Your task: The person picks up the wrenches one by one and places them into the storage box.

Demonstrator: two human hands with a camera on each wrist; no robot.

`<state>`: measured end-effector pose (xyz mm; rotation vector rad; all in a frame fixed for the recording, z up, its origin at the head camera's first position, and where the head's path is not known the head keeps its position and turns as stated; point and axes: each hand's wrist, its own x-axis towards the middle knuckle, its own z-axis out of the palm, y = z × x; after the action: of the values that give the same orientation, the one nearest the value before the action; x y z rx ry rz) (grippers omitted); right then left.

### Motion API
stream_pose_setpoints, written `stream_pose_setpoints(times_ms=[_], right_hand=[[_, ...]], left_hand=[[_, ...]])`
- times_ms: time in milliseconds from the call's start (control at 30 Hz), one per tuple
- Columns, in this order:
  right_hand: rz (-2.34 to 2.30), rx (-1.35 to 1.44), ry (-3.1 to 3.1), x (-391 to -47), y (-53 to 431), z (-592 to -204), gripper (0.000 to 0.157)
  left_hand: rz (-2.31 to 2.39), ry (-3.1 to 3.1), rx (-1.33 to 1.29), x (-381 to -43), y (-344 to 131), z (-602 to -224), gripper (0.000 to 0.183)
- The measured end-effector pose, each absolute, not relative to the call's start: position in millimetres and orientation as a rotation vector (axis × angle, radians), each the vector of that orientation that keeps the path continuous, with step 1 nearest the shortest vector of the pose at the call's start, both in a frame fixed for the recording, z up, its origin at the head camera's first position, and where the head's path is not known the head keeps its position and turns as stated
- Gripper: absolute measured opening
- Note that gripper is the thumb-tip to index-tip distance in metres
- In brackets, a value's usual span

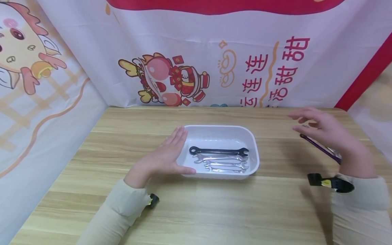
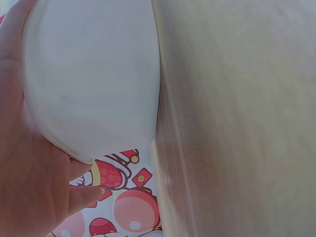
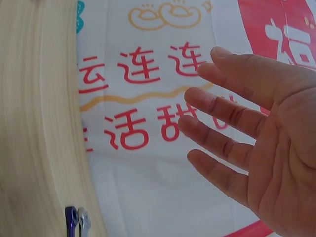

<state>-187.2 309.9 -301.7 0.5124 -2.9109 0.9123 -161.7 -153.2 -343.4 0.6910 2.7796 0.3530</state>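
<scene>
A white plastic tray (image 1: 220, 175) sits mid-table. In it, one black combination wrench (image 1: 218, 151) lies behind three silver wrenches (image 1: 220, 158), roughly parallel. My left hand (image 1: 165, 154) rests against the tray's left end, fingers straight along it and thumb at the front rim. The left wrist view has the tray's side wall (image 2: 98, 89) close beside that palm. Over on the right, my right hand (image 1: 327, 129) hovers with fingers spread and nothing held. Below it lie a purple wrench (image 1: 321, 148) and a silver wrench (image 3: 84, 222), partly hidden by hand and wrist.
The wood-grain table (image 1: 214, 211) runs back to a printed white cloth (image 1: 190, 30) with red lettering and cartoon figures. Another patterned cloth (image 1: 61, 102) hangs along the left side. Black camera straps (image 1: 343, 185) circle the wrists.
</scene>
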Motion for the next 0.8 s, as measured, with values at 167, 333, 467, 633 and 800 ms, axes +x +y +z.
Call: stream_pose_setpoints(times_ms=[167, 333, 467, 633, 800], right_hand=[[0.852, 0.465, -2.949, -189, 323, -304, 0.046], [0.763, 0.467, -2.961, -192, 334, -310, 0.044], [0.740, 0.395, -3.033, -194, 341, -313, 0.047], [0.728, 0.369, -3.090, -195, 349, -316, 0.048], [0.716, 0.341, -3.155, -198, 354, -322, 0.050]], left_hand=[[0.358, 2.784, 0.693, -162, -154, -345, 0.131], [0.349, 2.782, 0.701, -163, -155, -345, 0.133], [0.349, 2.780, 0.706, -164, -155, -344, 0.134], [0.353, 2.784, 0.709, -163, -155, -344, 0.134], [0.353, 2.780, 0.701, -163, -155, -344, 0.134]])
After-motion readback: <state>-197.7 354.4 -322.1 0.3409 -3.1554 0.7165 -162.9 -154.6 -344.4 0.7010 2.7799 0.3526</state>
